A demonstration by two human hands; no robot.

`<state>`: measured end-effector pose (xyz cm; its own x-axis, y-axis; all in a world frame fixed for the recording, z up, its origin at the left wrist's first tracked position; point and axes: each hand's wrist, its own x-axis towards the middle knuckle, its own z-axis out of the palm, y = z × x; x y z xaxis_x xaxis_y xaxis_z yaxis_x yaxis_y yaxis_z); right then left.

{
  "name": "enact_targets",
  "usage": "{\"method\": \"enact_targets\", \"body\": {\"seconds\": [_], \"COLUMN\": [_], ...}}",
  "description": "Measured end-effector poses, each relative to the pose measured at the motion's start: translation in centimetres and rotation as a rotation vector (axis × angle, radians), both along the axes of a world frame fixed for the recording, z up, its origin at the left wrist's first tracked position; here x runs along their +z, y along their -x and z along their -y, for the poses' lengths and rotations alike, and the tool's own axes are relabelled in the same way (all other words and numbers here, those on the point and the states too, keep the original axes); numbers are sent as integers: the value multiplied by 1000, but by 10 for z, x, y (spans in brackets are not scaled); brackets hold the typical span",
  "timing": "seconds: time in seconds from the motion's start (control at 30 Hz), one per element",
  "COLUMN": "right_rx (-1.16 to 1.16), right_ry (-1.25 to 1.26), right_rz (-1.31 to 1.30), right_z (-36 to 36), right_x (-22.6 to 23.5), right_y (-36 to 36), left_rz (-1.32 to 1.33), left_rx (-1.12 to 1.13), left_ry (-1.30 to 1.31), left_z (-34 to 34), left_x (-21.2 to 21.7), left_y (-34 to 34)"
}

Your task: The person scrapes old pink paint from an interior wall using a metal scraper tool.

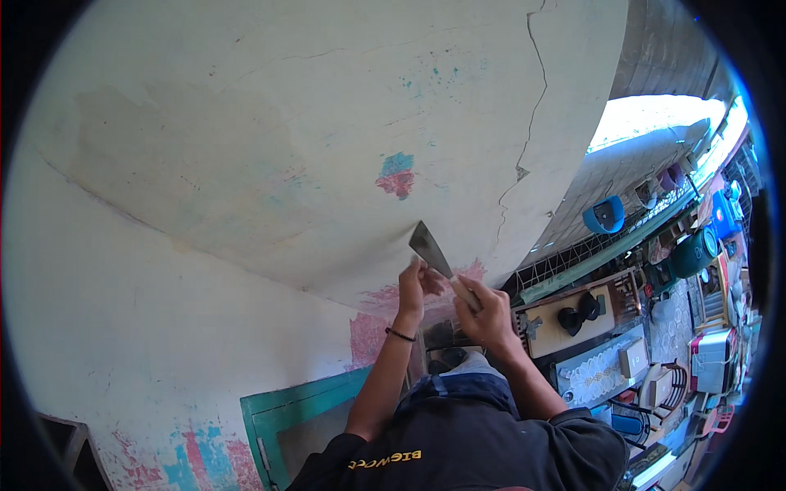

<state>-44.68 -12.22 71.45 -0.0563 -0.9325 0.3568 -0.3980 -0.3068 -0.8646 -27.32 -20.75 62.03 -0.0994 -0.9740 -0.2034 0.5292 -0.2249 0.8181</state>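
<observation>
My right hand (489,317) is closed round the light handle of a putty knife (432,250). Its metal blade points up and to the left, toward the wall. Just left of the handle is my left hand (419,288), fingers loosely bent and apart, slightly blurred; nothing shows in it. A dark bracelet circles that wrist. Ahead stands a pale painted wall (327,164), with a bare blue and pink patch (396,175) above the blade. A long crack (532,114) runs down the wall's right part.
At lower left, a green-framed door or cabinet (270,401) adjoins the wall. To the right are a wooden bench (544,331) with dark items, a table with a patterned cover (598,372), chairs (673,389), a blue container (604,215) and a green drum (694,252).
</observation>
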Motion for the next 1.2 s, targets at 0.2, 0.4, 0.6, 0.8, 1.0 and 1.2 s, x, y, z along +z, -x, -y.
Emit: {"method": "enact_targets", "body": {"seconds": [0.2, 0.4, 0.6, 0.8, 1.0, 1.2], "right_rx": [107, -78, -59, -90, -144, -57], "right_ry": [-90, -38, 199, 323, 387, 425], "right_rz": [-131, -166, -78, -15, -20, 178], "right_z": [6, 26, 25, 20, 28, 39], "right_x": [24, 64, 77, 88, 87, 80], "right_y": [45, 48, 39, 34, 32, 24], "left_rz": [419, 396, 869, 863, 978, 810], "left_rx": [-43, -67, -88, 76, 105, 168], "left_ry": [-241, -151, 342, 462, 652, 534], "left_z": [-31, -36, -53, -62, -68, -77], "left_x": [-42, -18, 37, 49, 69, 86], "left_y": [-26, -43, -45, -56, -69, -60]}}
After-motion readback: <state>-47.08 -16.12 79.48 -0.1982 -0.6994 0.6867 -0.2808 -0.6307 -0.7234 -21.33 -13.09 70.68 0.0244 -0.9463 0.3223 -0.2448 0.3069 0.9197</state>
